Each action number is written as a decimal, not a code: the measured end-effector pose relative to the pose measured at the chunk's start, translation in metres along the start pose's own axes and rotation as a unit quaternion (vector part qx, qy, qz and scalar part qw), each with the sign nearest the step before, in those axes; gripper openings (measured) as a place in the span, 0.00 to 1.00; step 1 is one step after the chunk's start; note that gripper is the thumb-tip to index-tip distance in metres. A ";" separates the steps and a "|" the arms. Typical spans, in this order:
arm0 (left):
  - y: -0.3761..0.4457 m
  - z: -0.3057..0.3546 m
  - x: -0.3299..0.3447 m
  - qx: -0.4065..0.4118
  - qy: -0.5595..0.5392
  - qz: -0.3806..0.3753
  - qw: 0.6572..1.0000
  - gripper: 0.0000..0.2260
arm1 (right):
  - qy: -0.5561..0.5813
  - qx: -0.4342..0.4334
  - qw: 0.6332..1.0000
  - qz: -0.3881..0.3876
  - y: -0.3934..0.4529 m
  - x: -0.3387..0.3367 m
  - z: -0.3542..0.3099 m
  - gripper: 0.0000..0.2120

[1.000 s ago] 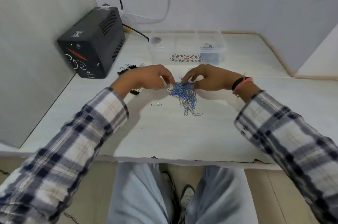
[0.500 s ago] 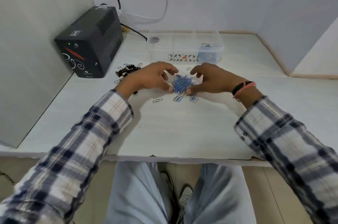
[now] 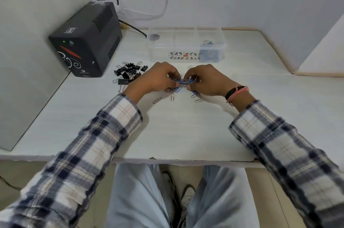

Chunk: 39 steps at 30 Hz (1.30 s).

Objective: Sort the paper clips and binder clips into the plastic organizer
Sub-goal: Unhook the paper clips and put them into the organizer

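Soft, even indoor light, faint shadows under the sleeves (image 3: 115, 131) (edges bowed by the wide lens, slightly soft).

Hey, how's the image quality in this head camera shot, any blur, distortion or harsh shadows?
Head view: soft, even light with faint shadows under the sleeves; wide-angle bending curves the table edge; the blue paper clips between the hands are smeared, and the trousers at the bottom look blurred.

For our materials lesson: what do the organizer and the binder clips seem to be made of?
Organizer: clear, glossy plastic by its look, since its contents show through the walls.
Binder clips: probably metal, with matte black bodies and thin, shiny wire handles.
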State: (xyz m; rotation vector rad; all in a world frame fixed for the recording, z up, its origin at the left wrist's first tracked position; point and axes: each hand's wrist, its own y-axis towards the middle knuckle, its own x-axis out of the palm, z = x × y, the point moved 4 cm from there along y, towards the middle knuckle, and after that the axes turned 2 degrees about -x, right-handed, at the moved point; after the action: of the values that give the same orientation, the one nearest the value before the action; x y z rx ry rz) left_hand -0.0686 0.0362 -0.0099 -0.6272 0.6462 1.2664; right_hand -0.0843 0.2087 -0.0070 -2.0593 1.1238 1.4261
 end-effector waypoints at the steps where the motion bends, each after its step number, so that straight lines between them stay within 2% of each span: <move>1: 0.000 -0.001 0.000 -0.004 -0.015 0.009 1.000 0.08 | 0.013 0.006 1.000 0.009 0.000 0.000 0.001 0.08; 7: 0.001 -0.008 0.003 -0.038 -0.152 0.000 0.988 0.06 | 0.120 0.056 0.990 0.046 -0.003 -0.004 0.009 0.00; 10: 0.001 -0.010 0.005 -0.057 -0.228 -0.003 0.972 0.06 | 0.207 0.085 0.973 0.051 -0.006 -0.006 0.016 0.01; 15: 0.003 -0.004 0.004 -0.071 -0.331 -0.016 0.941 0.08 | 0.415 0.142 0.898 0.022 -0.010 -0.013 0.026 0.05; 19: 0.010 0.008 -0.002 -0.063 -0.357 -0.021 0.932 0.07 | 0.516 0.191 0.835 0.024 -0.013 -0.022 0.033 0.03; 23: 0.025 0.028 -0.012 -0.051 -0.376 -0.017 0.925 0.06 | 0.569 0.205 0.794 0.058 -0.012 -0.040 0.044 0.04; 27: 0.053 0.059 -0.029 -0.041 -0.393 0.002 0.919 0.04 | 0.589 0.220 0.767 0.129 0.003 -0.072 0.059 0.03; 31: 0.100 0.090 -0.046 -0.041 -0.392 0.032 0.919 0.04 | 0.609 0.238 0.730 0.198 0.033 -0.104 0.079 0.07; 34: 0.136 0.104 -0.049 -0.067 -0.359 0.068 0.929 0.08 | 0.638 0.262 0.690 0.221 0.058 -0.115 0.093 0.07; 36: 0.156 0.108 -0.044 -0.090 -0.335 0.079 0.935 0.12 | 0.633 0.279 0.689 0.216 0.071 -0.113 0.097 0.05; 39: 0.173 0.108 -0.030 -0.104 -0.295 0.062 0.948 0.09 | 0.581 0.307 0.727 0.199 0.085 -0.108 0.101 0.07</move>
State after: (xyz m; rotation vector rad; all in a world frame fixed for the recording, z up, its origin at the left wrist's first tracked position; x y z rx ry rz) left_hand -0.2337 0.1287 0.0730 -0.3475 0.0530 1.5609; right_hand -0.2286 0.2700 0.0599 -2.1230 2.1799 -0.4344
